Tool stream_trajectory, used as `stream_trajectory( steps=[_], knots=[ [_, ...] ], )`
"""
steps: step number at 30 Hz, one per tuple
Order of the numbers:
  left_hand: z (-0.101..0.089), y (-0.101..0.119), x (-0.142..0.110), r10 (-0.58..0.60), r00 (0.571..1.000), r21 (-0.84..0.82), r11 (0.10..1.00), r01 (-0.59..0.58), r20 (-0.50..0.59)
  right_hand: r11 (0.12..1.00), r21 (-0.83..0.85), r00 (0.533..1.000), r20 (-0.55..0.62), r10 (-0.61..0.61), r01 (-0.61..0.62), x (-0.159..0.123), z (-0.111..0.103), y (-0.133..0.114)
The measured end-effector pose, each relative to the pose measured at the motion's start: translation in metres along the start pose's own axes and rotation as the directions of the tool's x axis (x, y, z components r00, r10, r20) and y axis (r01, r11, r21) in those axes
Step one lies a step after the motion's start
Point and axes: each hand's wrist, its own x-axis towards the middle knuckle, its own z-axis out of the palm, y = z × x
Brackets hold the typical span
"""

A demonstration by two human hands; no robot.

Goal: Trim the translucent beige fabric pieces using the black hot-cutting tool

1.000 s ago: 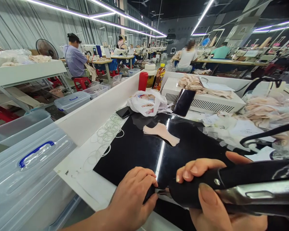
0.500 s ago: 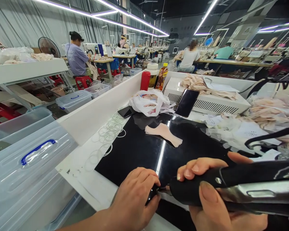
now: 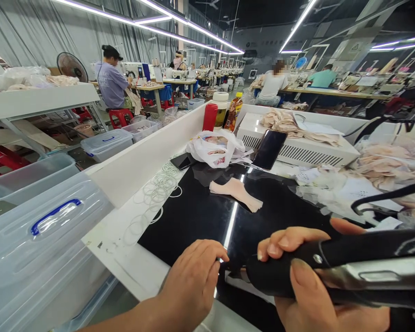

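My right hand is wrapped round a thick black object with a rivet and a slotted silver metal bar. It reaches in from the right edge, and I cannot tell its kind. A short metal piece shows at its left end. Just left of that end is my left hand, its fingers curled and pressed together over the near edge of the glossy black sheet. Whatever it holds, if anything, is hidden. Beyond the hands, a small stack of beige fabric pieces lies on the sheet.
Pale elastic loops lie along the left wall. At the back are a white plastic bag, a phone, bottles and a vented white box. Fabric and plastic bags pile up at right. A lidded clear bin stands left.
The glossy black piece that showed between my left thumb and fingers is out of sight, and that thumb now lies against the fingers. My right hand keeps its hold. The view shifts slightly.
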Motion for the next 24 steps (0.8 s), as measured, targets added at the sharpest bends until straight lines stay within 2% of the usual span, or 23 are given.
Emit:
stream_trajectory(
  steps=[5, 11, 20, 24],
  knots=[
    [-0.0007, -0.0002, 0.0008, 0.013, 1.0, -0.007, 1.0, -0.013, -0.006, 0.999, -0.026, 0.999, 0.016, 0.035, -0.034, -0.0051, -0.0036, -0.0076],
    [-0.0002, -0.0014, 0.0015, 0.015, 1.0, 0.004, 1.0, -0.015, 0.006, 1.0, -0.005, 0.998, 0.053, 0.025, -0.024, -0.0059, -0.0053, -0.0057],
    [0.0016, -0.0031, 0.0015, 0.031, 1.0, 0.012, 0.999, -0.031, 0.003, 1.0, 0.016, 1.0, -0.006, -0.018, 0.018, -0.0084, 0.0022, 0.0016],
    [-0.0014, -0.0029, 0.0012, 0.044, 0.997, 0.056, 0.997, -0.047, 0.057, 1.0, 0.016, 1.0, 0.009, 0.009, -0.01, -0.0058, -0.0006, -0.003]
  ],
)
